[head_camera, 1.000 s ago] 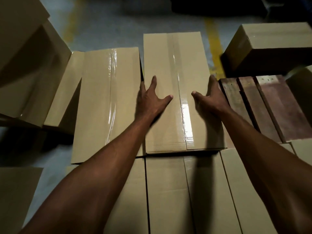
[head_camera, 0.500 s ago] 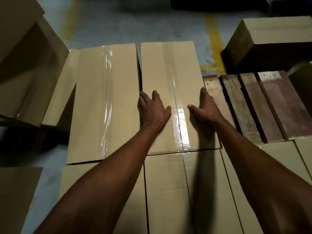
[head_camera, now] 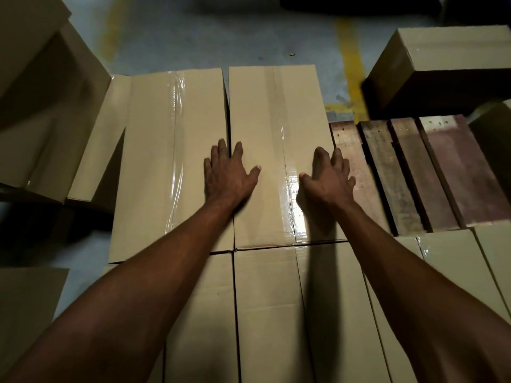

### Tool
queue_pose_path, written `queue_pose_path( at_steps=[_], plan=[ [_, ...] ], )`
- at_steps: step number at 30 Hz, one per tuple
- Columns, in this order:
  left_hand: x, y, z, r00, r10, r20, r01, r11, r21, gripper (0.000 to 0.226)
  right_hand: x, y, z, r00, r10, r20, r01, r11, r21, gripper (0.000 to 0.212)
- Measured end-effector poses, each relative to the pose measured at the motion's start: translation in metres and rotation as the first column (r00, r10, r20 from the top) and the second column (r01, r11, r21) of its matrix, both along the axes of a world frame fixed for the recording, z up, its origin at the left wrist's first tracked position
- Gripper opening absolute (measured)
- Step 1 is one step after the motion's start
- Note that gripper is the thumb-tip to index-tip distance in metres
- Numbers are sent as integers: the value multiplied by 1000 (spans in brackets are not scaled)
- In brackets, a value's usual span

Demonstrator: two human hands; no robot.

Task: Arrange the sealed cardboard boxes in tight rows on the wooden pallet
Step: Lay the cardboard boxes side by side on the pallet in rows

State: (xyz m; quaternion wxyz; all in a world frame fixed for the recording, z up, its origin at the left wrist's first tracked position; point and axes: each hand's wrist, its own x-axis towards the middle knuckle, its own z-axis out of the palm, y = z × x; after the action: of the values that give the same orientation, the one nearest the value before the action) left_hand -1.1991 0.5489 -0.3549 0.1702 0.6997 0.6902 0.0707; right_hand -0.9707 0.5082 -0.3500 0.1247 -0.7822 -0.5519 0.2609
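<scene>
A long taped cardboard box [head_camera: 276, 111] lies in the far row, close against a second taped box [head_camera: 166, 150] on its left. My left hand [head_camera: 228, 174] rests flat on the box's left edge, fingers spread across the seam between the two boxes. Along the box's right edge my right hand [head_camera: 329, 176] lies flat, its fingertips reaching over the side toward the bare pallet slats [head_camera: 431, 172]. A near row of sealed boxes [head_camera: 265, 313] fills the pallet in front, partly hidden by my forearms.
A sealed box [head_camera: 453, 48] sits on the floor beyond the pallet at the far right. Several more boxes [head_camera: 36, 106] lean at the far left. Yellow floor lines [head_camera: 351, 64] run behind. Another box corner [head_camera: 25, 299] shows at the lower left.
The box under my hands has slid left until it sits close against the neighbouring box, uncovering more pallet slats on its right. Both hands moved left with it.
</scene>
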Motion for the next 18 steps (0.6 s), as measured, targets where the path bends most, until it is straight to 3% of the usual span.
queue_pose_path(
  at_steps=[7, 12, 18],
  plan=[
    [-15, 1, -1, 997, -63, -42, 63, 998, -7, 81, -43, 9, 2, 988, 82, 131, -79, 997, -24, 78],
    [-60, 8, 4, 992, 49, -118, -47, 999, 25, 74, -58, 17, 5, 985, 66, 158, -62, 998, -27, 84],
    [-135, 29, 6, 960, 198, -196, -220, 971, -97, 105, -49, 33, 8, 991, -66, 114, 75, 994, -83, 104]
  ],
)
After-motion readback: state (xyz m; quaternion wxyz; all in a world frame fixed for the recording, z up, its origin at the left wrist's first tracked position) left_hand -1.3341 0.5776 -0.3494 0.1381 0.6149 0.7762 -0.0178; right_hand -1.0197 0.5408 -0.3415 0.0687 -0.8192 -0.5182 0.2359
